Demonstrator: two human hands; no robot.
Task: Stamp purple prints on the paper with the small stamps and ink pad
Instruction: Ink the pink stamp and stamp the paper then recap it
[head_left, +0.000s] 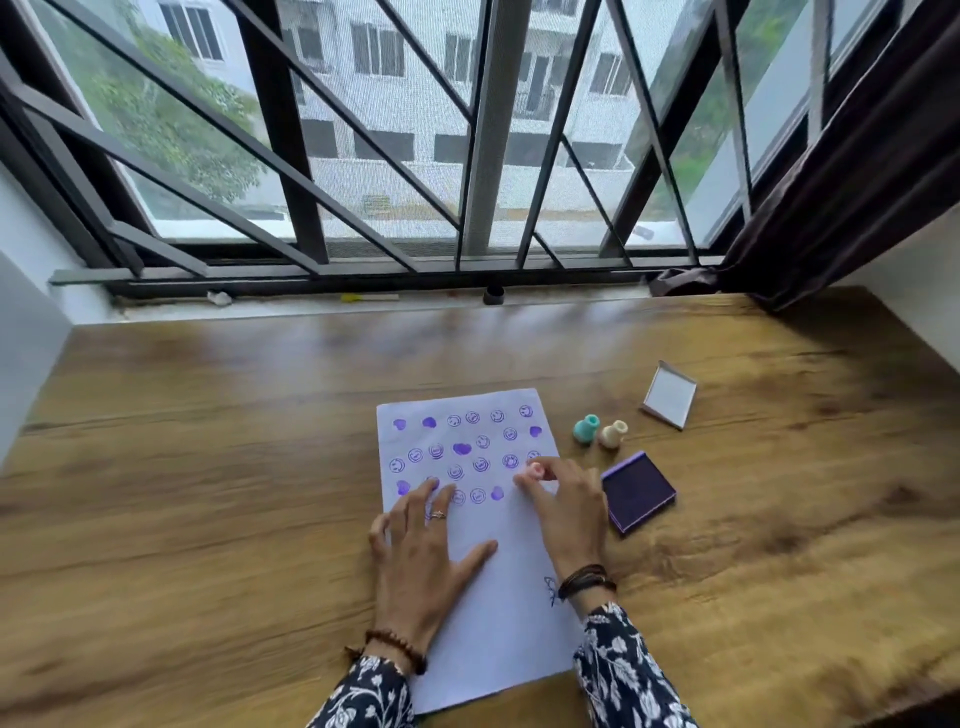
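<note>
A white sheet of paper (498, 613) lies on the wooden table, its upper half covered with several rows of purple smiley and heart prints. My left hand (421, 551) rests flat on the sheet's left side, fingers spread. My right hand (563, 514) pinches a small pink stamp (535, 472) and holds it down on the paper near the right edge. A purple ink pad (638, 491) lies open just right of that hand. A teal stamp (587, 428) and a cream stamp (613, 434) stand above the pad.
The ink pad's clear lid (669, 395) lies tilted on the wooden table (208, 467) behind the stamps. A barred window (467, 156) runs along the table's far edge, and a dark curtain (857, 182) hangs at the right.
</note>
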